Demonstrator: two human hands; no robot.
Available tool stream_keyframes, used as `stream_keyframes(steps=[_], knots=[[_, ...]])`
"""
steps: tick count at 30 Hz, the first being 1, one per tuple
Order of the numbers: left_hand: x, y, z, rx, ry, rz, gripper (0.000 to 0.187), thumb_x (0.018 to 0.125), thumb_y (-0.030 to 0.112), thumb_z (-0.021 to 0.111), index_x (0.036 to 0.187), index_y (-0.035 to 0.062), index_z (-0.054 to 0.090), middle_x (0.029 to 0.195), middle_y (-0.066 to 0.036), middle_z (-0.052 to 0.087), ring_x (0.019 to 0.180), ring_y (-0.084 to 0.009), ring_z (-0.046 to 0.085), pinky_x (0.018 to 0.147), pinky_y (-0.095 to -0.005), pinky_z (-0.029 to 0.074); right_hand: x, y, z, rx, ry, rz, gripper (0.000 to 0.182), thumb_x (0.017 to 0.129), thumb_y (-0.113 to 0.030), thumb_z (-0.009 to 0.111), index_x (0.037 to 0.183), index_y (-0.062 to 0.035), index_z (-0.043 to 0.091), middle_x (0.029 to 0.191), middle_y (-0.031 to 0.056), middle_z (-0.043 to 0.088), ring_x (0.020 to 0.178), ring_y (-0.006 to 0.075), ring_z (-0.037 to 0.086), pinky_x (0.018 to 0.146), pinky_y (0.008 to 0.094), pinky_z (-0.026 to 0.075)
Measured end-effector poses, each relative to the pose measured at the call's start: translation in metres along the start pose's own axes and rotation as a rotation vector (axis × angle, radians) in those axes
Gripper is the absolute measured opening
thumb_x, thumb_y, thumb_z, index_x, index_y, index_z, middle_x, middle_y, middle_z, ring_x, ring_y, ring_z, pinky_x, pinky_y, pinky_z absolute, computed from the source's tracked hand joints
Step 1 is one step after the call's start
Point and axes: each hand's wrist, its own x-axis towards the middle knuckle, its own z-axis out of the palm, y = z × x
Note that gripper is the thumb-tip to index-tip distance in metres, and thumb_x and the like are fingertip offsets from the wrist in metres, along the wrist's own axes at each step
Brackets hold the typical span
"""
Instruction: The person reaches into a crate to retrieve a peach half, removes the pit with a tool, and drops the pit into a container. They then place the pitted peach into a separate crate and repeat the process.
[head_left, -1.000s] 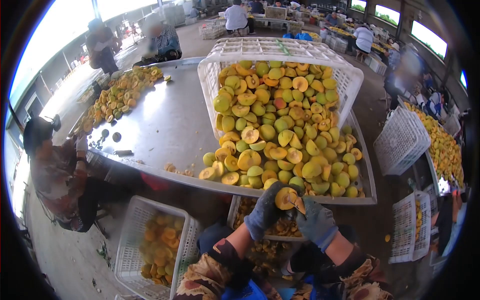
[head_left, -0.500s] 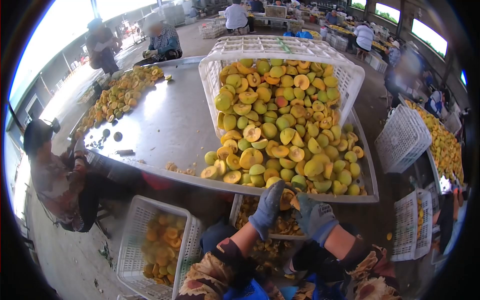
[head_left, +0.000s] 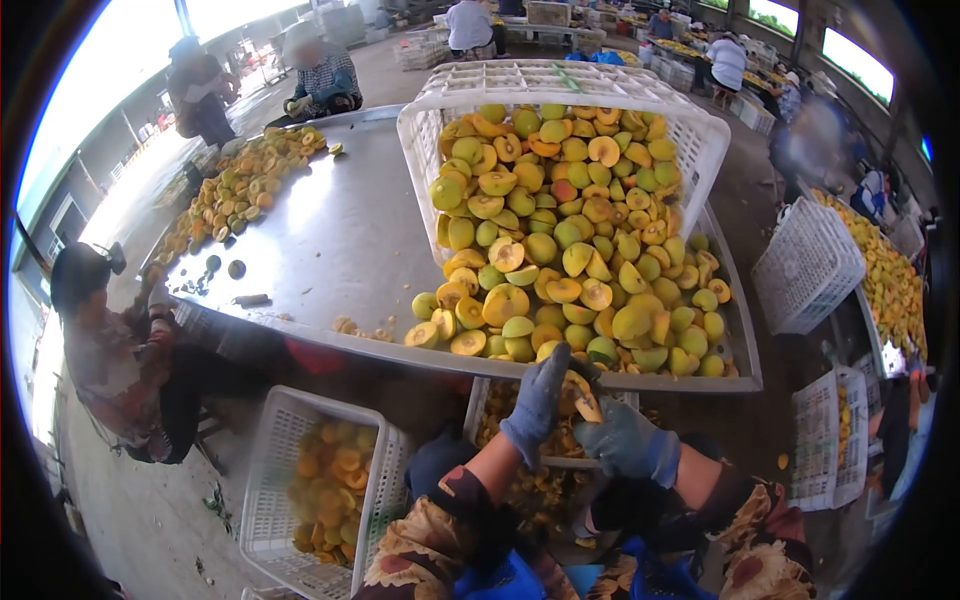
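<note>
A fruit half (head_left: 577, 391) was held before the surface (head_left: 330, 240)

The gloved left hand (head_left: 538, 402) grasped it just off the near edge; the gloved right hand (head_left: 628, 442) was curled against it, though whether it gripped a tool could not be told. A floor crate (head_left: 388, 490) of fruit pieces stood to the left. Beyond, heaped fruit (head_left: 560, 250) lay in and before a tipped crate (head_left: 560, 82). Farther off, a person (head_left: 325, 82) sat.
</note>
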Motion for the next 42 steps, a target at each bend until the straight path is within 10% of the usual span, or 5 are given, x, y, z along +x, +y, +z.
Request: stream_keyframes(steps=[8,14,22,37,42], knots=[[0.000,0.011,-0.007,0.165,-0.091,-0.170,0.064,0.103,0.051,0.041,0.093,-0.0051,0.069,0.087,-0.013,0.071,0.079,-0.0181,0.065,0.079,-0.0296,0.051,0.015,0.032,0.000,-0.406,0.146,-0.231,0.026,0.089,-0.024,0.062,0.104,-0.0047,0.053,0.069,0.0053,0.057,0.053,0.0172,0.057,0.048,0.0329,0.047],[0.004,-0.026,-0.011,0.461,0.055,0.358,0.057,0.102,0.047,0.044,0.094,-0.0035,0.069,0.082,-0.010,0.070,0.075,-0.0167,0.064,0.072,-0.0281,0.051,0.031,0.041,-0.028,0.554,-0.452,0.217,0.034,0.089,-0.023,0.061,0.113,-0.0013,0.053,0.078,0.0175,0.065,0.063,0.0272,0.067,0.053,0.0381,0.052],[0.002,-0.005,-0.008,0.053,0.003,-0.198,0.061,0.102,0.051,0.043,0.093,-0.0037,0.069,0.079,-0.009,0.068,0.070,-0.0171,0.064,0.069,-0.0271,0.050,0.022,0.042,-0.004,-0.583,0.096,-0.274,0.028,0.090,-0.024,0.061,0.102,-0.0002,0.053,0.071,0.0150,0.062,0.058,0.0227,0.066,0.048,0.0352,0.050],[-0.005,0.002,0.006,0.659,0.070,0.657,0.059,0.105,0.047,0.038,0.096,-0.0029,0.068,0.081,-0.012,0.069,0.073,-0.0189,0.065,0.075,-0.0307,0.053,-0.001,0.006,-0.005,0.952,-0.594,0.377,0.014,0.097,-0.020,0.059,0.088,-0.0139,0.049,0.065,-0.0067,0.043,0.046,0.0033,0.041,0.040,0.0216,0.032],[-0.014,0.012,0.010,0.158,0.018,0.109,0.052,0.105,0.043,0.041,0.109,-0.0032,0.063,0.089,-0.012,0.069,0.074,-0.0197,0.065,0.079,-0.0327,0.052,0.004,0.019,0.002,0.637,-0.384,0.237,0.017,0.092,-0.023,0.062,0.095,-0.0090,0.054,0.068,-0.0019,0.052,0.048,0.0072,0.048,0.042,0.0242,0.038]])
